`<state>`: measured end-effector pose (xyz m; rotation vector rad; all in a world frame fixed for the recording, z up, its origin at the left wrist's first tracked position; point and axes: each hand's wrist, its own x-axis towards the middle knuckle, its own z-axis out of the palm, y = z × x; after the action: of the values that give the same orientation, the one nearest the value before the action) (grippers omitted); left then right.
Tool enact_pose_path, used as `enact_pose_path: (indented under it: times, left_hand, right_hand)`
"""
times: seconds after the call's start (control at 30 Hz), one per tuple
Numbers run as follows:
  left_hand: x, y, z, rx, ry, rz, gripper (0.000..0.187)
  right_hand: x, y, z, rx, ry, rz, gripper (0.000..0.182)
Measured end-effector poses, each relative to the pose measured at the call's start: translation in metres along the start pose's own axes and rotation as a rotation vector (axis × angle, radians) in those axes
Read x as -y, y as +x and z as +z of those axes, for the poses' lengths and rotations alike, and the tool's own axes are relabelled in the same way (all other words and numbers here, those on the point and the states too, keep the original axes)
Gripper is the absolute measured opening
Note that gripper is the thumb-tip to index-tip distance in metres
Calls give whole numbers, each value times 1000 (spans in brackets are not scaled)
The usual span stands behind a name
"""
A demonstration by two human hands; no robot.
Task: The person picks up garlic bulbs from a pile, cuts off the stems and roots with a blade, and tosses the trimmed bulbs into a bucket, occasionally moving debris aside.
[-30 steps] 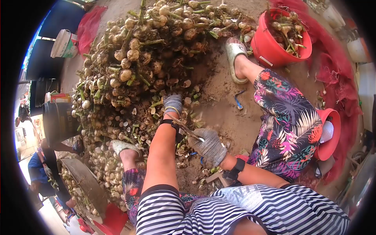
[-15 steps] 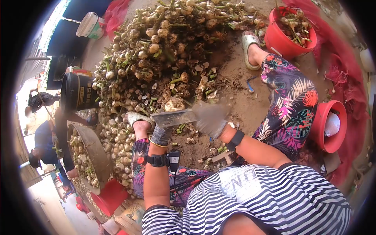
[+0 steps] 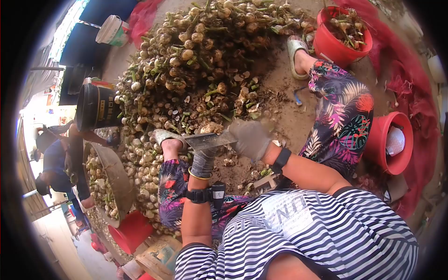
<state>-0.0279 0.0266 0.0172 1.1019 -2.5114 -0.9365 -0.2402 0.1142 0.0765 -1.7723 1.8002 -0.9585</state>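
My right hand (image 3: 252, 140), in a grey work glove and blurred by motion, grips a broad-bladed knife (image 3: 210, 141). The blade points left and lies across the front of my left hand (image 3: 204, 155). That gloved left hand is closed around a garlic bulb (image 3: 211, 127), whose pale, rough end shows just past the blade. The blade hides most of my left fingers. Just beyond both hands rises a large heap of garlic bulbs (image 3: 186, 55) with dirt and cut green stems on them.
Red buckets stand at the upper right (image 3: 343, 49) and right (image 3: 391, 142), the upper one holding stems and bulbs. A black bucket (image 3: 97, 107) and a tilted tub (image 3: 112, 179) of garlic are at left, near a bent-over person (image 3: 58, 163). Scraps litter the ground.
My left forearm has shifted right, and my left hand is nearer my right one. The knife has moved slightly right with them. The bulb stays in my left hand.
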Motion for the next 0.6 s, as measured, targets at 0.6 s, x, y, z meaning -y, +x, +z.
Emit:
enact_pose_path:
  times: [0.6]
  left_hand:
    - [-67,22,-11,-308,-1681,-415,35]
  right_hand:
    - [-14,15,-11,-204,281,214,21]
